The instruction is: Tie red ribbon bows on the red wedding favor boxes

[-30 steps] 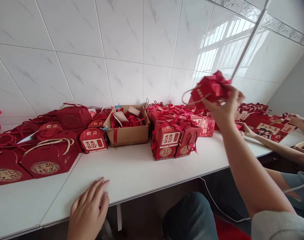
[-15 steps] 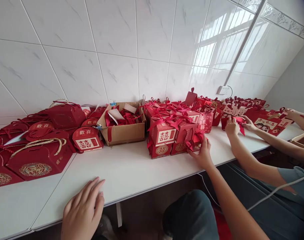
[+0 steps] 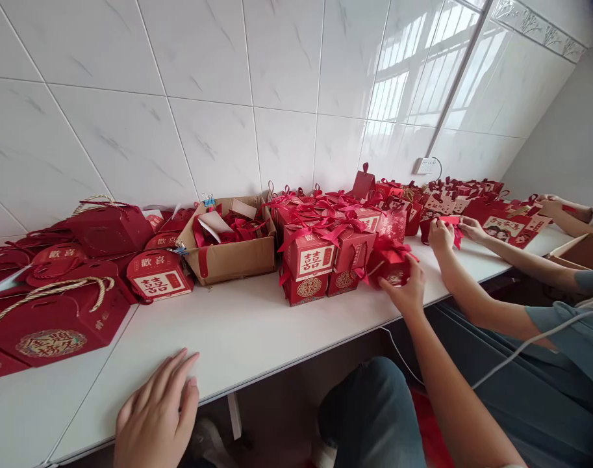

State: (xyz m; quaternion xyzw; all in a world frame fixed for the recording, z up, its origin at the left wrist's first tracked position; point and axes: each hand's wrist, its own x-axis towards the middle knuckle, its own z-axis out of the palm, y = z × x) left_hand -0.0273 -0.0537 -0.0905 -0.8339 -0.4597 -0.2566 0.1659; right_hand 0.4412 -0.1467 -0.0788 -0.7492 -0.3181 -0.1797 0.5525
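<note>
My right hand (image 3: 407, 286) grips a small red gift box (image 3: 392, 261) with a satin bow, thumb at its front and fingers on its far right side. This box stands just right of a two-layer stack of red gift boxes (image 3: 315, 260) tied with ribbons. Flat on the white table (image 3: 238, 331), near its front edge, rests my left hand (image 3: 157, 406), fingers stretched and nothing in it. A cardboard box (image 3: 238, 260) of red ribbons and pale cards sits behind, between the stack and the left-hand pile.
Red boxes with rope handles (image 3: 57, 318) are piled at the left. At the right, a co-worker's hands (image 3: 445, 235) hold a red ribboned box, and another person's hand (image 3: 552, 207) shows farther off. More red boxes (image 3: 501, 224) line the tiled wall.
The bowed box in my right hand has shifted right and slightly back along the stack's side. My left hand stays flat on the table. The view has turned slightly right.
</note>
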